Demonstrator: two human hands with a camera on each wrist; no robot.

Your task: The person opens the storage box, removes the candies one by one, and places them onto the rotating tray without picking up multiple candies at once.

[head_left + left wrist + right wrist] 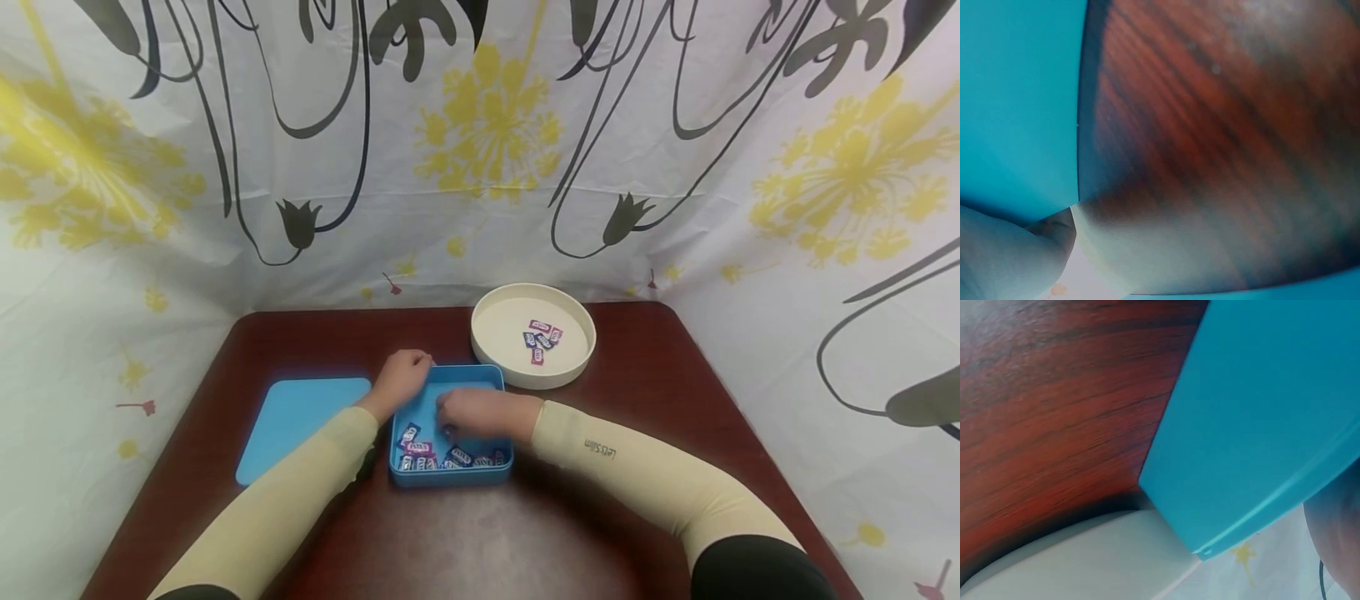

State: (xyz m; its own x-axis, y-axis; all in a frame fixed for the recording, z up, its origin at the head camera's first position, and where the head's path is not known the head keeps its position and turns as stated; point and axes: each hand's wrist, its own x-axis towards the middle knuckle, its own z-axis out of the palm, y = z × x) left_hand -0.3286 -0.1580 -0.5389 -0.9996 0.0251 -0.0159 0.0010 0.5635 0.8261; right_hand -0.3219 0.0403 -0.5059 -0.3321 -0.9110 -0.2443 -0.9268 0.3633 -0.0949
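Note:
A blue rectangular box [452,478] holds several small wrapped candies [420,450] with blue or pink wrappers, gathered along its near side. My left hand [401,379] grips the box at its far left corner, fingers curled at the rim; in the left wrist view, part of that hand [1010,256] shows against the blue wall. Inside the box, my right hand [480,412] has its fingers curled downward and pinches a small dark-wrapped candy [449,432], mostly hidden under the fingers. The right wrist view shows only an edge of this hand [1338,528] beyond the rim.
A round cream tray [487,358] stands behind and right of the box, close to its corner, with several wrapped candies [543,340] in it. To the left, a flat blue lid [300,425] lies on the dark wooden table [450,542]. Patterned curtains [450,233] surround the table.

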